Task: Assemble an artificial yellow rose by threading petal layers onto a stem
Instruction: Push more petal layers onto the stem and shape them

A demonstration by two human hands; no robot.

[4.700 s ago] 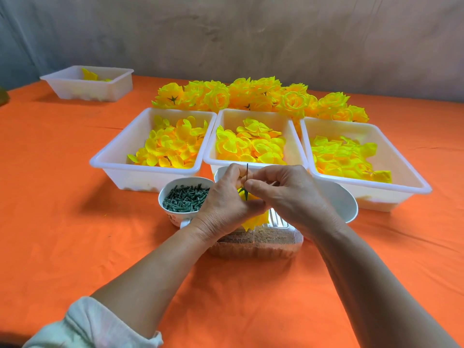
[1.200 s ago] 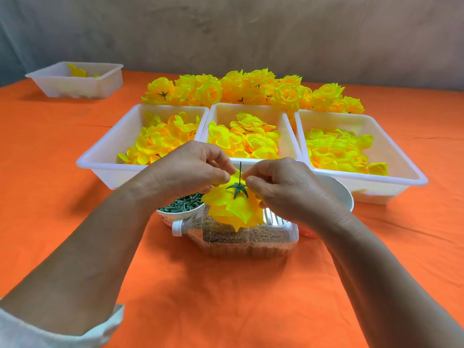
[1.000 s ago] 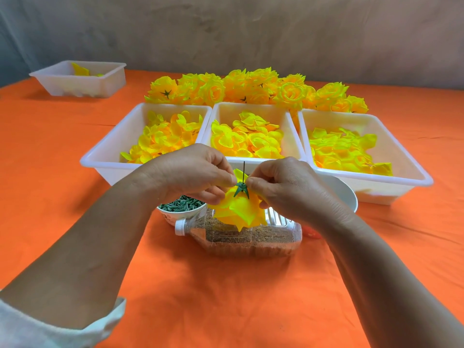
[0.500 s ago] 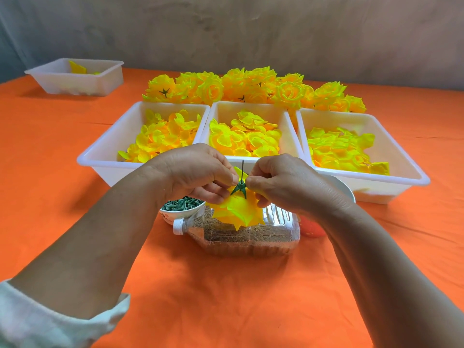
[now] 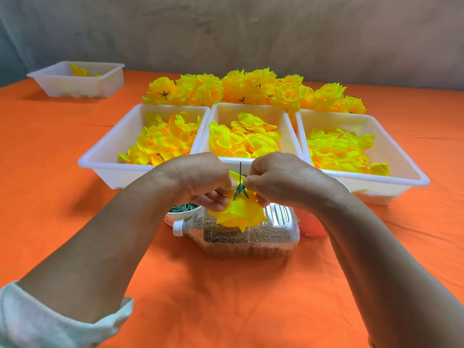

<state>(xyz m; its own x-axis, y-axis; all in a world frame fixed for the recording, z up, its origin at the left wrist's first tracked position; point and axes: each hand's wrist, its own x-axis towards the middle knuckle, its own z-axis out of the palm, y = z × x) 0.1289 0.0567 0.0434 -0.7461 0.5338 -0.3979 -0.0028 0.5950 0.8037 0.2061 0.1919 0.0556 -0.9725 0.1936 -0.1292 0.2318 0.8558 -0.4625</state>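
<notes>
A yellow rose head hangs upside down on a thin dark stem that sticks up between my hands. A green star-shaped calyx sits on the stem against the petals. My left hand and my right hand pinch the rose from either side right at the calyx, fingers curled. The rose's underside is hidden. It hangs above a clear plastic bottle lying on its side, filled with brown grains.
Three white trays of loose yellow petals, left, middle and right, stand behind my hands. Finished yellow roses lie behind them. A bowl of green pieces sits left of the bottle. A small white tray stands far left.
The left hand came over from below to pinch the rose beside the right hand. The green calyx now sits down against the petals. Over the last second both hands barely moved.
</notes>
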